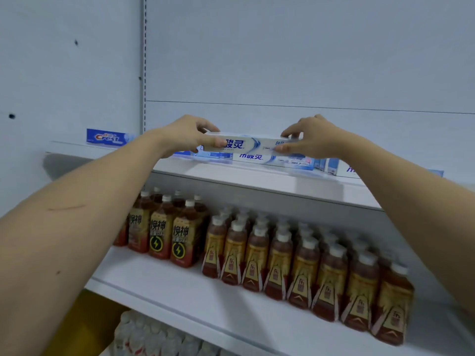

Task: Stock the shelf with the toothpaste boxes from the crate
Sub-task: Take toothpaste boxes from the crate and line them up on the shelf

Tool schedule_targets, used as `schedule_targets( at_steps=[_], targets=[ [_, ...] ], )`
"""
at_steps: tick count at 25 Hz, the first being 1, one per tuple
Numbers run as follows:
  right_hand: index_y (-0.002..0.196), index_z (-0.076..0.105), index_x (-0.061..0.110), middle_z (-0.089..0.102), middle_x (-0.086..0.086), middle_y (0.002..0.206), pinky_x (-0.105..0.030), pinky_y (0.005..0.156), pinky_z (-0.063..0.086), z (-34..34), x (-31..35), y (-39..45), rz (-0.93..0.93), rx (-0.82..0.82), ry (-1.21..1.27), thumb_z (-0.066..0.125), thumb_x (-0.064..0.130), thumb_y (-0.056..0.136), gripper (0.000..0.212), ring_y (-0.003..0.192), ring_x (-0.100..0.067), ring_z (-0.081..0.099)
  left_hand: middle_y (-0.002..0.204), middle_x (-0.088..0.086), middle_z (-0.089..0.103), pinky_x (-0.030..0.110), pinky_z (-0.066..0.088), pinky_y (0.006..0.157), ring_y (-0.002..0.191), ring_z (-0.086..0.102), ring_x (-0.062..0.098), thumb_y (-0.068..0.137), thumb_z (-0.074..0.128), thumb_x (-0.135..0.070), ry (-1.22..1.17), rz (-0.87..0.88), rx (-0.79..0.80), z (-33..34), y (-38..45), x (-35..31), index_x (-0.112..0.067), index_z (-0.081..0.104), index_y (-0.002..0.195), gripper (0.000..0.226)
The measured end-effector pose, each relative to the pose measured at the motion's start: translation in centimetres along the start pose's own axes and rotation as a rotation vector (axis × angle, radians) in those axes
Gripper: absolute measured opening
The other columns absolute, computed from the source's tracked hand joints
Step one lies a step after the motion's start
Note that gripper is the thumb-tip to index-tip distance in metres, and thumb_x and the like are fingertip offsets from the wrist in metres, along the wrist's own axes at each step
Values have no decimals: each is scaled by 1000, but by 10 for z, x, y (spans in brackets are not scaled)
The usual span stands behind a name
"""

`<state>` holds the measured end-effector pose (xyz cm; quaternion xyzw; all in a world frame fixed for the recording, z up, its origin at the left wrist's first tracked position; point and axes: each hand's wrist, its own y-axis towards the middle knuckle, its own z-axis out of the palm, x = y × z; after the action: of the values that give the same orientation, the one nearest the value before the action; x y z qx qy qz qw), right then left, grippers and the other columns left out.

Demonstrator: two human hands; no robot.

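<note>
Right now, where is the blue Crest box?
The Crest box sits at the far left of the top shelf, against the back wall, left of the left hand.

Soft, even, cool light fills the scene, with no hard glare. A grey shadow lies under the upper shelf (270, 181) at its left end. The wide lens bends the shelf edges and stretches both forearms at the borders. The bottles (280, 258) and the box print look slightly smeared and soft.

"Crest" reads on the blue box (109, 137); "焕神" on the left bottles (180, 242).
</note>
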<state>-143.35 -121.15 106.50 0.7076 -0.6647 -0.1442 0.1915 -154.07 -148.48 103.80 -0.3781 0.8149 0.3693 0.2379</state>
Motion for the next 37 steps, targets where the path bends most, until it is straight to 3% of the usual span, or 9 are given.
schedule_targets(
  at_steps=[4,9,15,19,23,25,29,33,37],
  targets=[
    [123,65,23,62,-3,119,-31,87,42,9,-21,-3,67,85,-19,65,46,89,41,99,-22,53,122,5,59,24,47,74,100,60,18,76,81,-41,81,-43,66,27,21,-7,-20,63,124,55],
    [132,57,16,50,-10,131,-35,90,43,26,-22,-5,58,27,-175,54,9,95,37,115,-30,51,124,6,55,31,48,84,107,59,24,77,82,-32,123,-110,69,39,23,-14,-20,59,128,57],
    [133,55,19,49,-5,135,-39,95,46,15,-12,-16,79,-49,-149,51,20,96,37,118,-27,51,138,6,51,34,40,96,115,52,22,82,76,-41,155,-107,5,30,2,-23,-23,47,140,68],
    [134,54,17,55,-5,133,-39,97,46,6,24,-21,98,-156,280,48,36,98,41,108,-23,58,150,3,42,41,32,111,131,43,21,89,52,-64,-7,-164,-133,17,-21,-32,-22,41,147,72],
    [136,49,2,50,-14,142,-42,106,38,3,73,-26,134,-118,773,36,44,102,55,130,-31,47,159,1,30,44,17,117,146,24,23,92,26,-72,-236,-255,-247,5,-45,-31,-25,34,151,76],
    [140,48,8,50,-9,143,-40,106,38,8,91,-22,152,-77,934,32,50,101,59,129,-26,48,160,2,28,45,16,117,147,23,24,92,22,-73,-266,-277,-306,-3,-60,-25,-26,33,151,76],
    [145,44,17,44,-1,149,-42,114,32,31,129,-13,127,-34,1225,28,56,101,62,136,-20,41,154,3,37,43,17,116,140,34,20,95,18,-71,-291,-296,-436,-24,-91,-7,-27,37,150,73],
    [144,46,15,45,-5,149,-43,115,32,65,176,-8,101,36,1397,23,55,102,62,137,-22,41,130,3,56,38,20,111,108,46,8,97,15,-68,-317,-351,-549,-39,-123,19,-27,45,143,68],
    [143,47,17,46,-4,149,-46,115,28,103,222,-2,61,152,1466,20,56,102,63,137,-23,41,128,-4,53,40,16,115,132,38,17,97,15,-67,-346,-422,-612,-51,-156,49,-29,50,136,64]
  ],
)
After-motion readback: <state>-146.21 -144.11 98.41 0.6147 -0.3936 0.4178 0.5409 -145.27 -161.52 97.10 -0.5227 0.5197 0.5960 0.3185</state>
